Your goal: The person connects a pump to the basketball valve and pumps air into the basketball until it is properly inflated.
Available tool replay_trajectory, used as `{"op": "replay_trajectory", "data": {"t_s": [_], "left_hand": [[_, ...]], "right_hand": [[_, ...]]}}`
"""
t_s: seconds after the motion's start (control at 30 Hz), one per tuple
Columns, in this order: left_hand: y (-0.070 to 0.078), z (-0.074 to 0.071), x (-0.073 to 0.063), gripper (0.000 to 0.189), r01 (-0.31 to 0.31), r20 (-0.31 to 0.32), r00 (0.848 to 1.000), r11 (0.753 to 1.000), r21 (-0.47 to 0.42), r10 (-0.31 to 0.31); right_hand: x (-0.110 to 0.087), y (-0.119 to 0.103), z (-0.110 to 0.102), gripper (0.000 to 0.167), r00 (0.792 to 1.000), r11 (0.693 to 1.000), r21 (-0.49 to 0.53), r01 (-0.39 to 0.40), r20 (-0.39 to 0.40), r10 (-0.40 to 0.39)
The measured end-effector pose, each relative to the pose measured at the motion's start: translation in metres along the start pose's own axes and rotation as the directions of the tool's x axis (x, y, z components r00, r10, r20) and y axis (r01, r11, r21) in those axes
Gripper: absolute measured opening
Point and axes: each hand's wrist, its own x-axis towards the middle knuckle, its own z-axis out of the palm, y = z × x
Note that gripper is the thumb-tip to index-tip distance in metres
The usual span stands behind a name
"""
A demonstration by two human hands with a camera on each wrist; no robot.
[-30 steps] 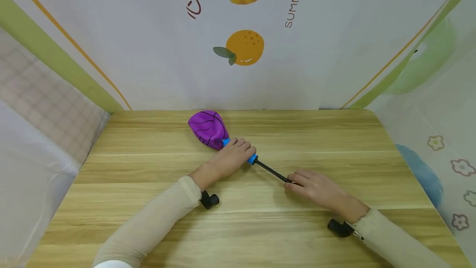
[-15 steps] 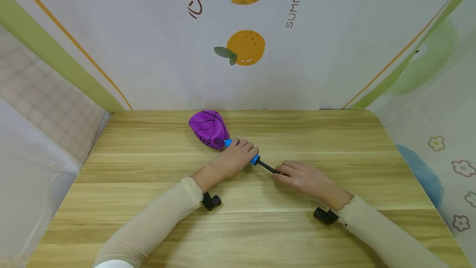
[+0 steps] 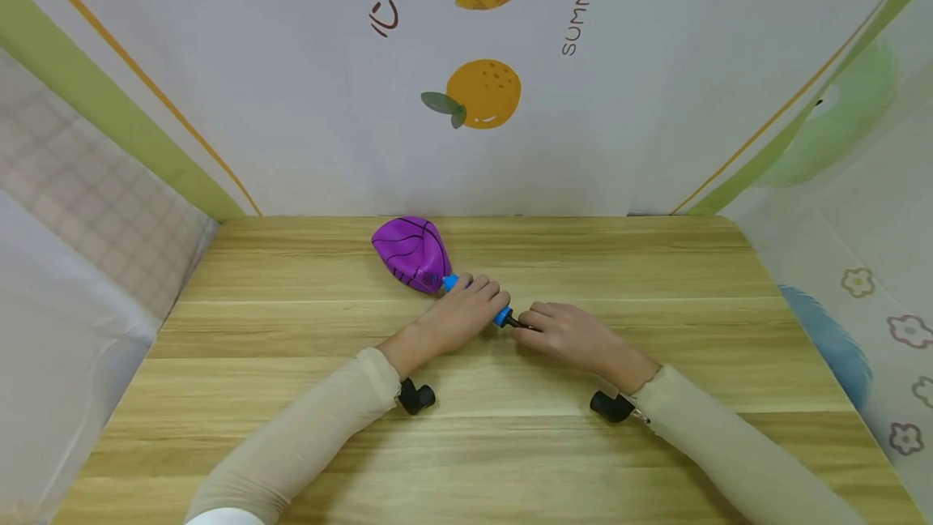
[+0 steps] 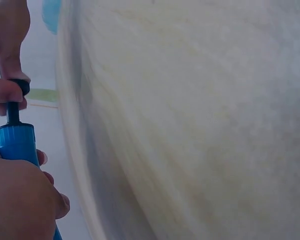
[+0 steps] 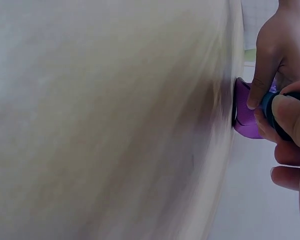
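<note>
My left hand (image 3: 461, 314) grips the blue barrel of a hand pump (image 3: 503, 316). The pump's tip meets a purple ball (image 3: 410, 251) with black lines, slack and dented, lying on the table at the back. My right hand (image 3: 572, 336) holds the black plunger handle, close to the barrel's end, with only a short piece of rod showing. In the left wrist view, fingers hold the black handle (image 4: 23, 86) above the blue barrel (image 4: 16, 141). The right wrist view shows the purple ball (image 5: 247, 114) beyond both hands.
The wooden table (image 3: 466, 460) runs up to a white cloth wall (image 3: 306, 104) printed with oranges and writing. Cloth hangs at both sides too. A small black camera mount (image 3: 417, 397) sits at the left wrist, another camera mount (image 3: 611, 407) at the right.
My right hand has moved up and left, sliding the plunger rod into the barrel. The left hand has barely shifted, and the purple ball looks nearly the same.
</note>
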Motion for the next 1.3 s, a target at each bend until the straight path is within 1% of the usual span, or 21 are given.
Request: {"op": "replay_trajectory", "data": {"t_s": [0.07,0.2,0.47,0.7,1.03,1.17,1.3], "left_hand": [[0.0,0.001,0.0,0.014,0.0,-0.003,1.0,1.0,-0.004,0.0],[-0.003,0.001,0.0,0.013,-0.004,-0.016,1.0,1.0,-0.003,0.004],[-0.01,-0.002,0.002,0.013,-0.01,-0.013,1.0,0.999,-0.032,0.01],[-0.009,-0.004,0.002,0.012,-0.009,0.006,1.0,0.999,-0.034,0.01],[-0.01,-0.003,0.002,0.013,-0.003,0.017,1.0,0.999,-0.052,0.004],[-0.011,-0.001,0.001,0.012,0.001,0.025,1.0,0.999,-0.052,0.0],[-0.011,0.0,0.001,0.012,-0.005,0.023,1.0,0.999,-0.046,0.007]], "right_hand": [[0.002,0.001,0.002,0.028,1.0,1.0,0.002,0.003,-0.012,-0.003],[0.004,0.001,0.004,0.04,0.999,1.0,0.0,0.009,-0.041,-0.009],[0.0,0.0,-0.001,0.043,0.999,1.0,0.0,0.002,-0.046,-0.002],[-0.02,-0.006,-0.008,0.043,0.999,1.0,0.015,-0.001,-0.042,0.002],[-0.049,-0.021,-0.031,0.044,0.999,1.0,-0.004,-0.011,-0.041,0.011],[-0.059,-0.026,-0.036,0.044,0.999,0.999,0.002,-0.032,-0.034,0.032],[-0.064,-0.03,-0.039,0.045,0.998,0.998,0.012,-0.06,-0.009,0.06]]}}
